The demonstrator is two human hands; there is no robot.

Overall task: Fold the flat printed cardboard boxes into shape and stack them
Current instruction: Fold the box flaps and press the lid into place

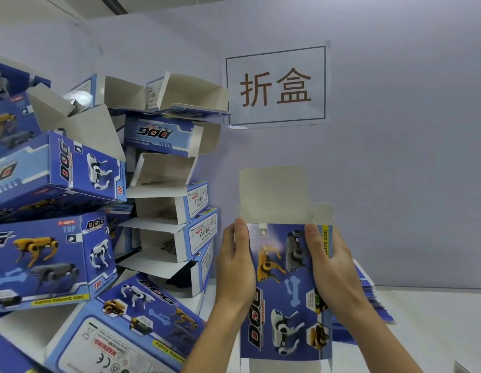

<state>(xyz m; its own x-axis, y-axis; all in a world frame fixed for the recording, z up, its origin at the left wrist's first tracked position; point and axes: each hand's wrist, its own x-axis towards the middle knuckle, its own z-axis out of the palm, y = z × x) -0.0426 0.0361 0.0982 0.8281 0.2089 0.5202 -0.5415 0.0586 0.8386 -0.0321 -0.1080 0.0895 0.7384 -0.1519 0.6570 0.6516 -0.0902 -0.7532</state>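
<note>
Between your two hands, the box (283, 289) is held upright above the surface (422, 332): your left hand (235, 267) pinches its left edge, your right hand (329, 270) grasps its right edge. Its top flap (273, 193) stands open. You look to be squaring it into shape; next, tuck the flaps shut. Left of the box leans the stack of folded boxes (164, 200); flat ones (368, 300) lie behind it.

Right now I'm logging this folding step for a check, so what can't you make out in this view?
- Blue printed cardboard box in both hands: its bottom flaps are cut off by the lower edge.
- Left hand and right hand: fingers are hidden behind the box.
- Stack of flat blue cardboard blanks: mostly hidden by the right forearm.
- Pile of folded boxes: label print is too small.
</note>
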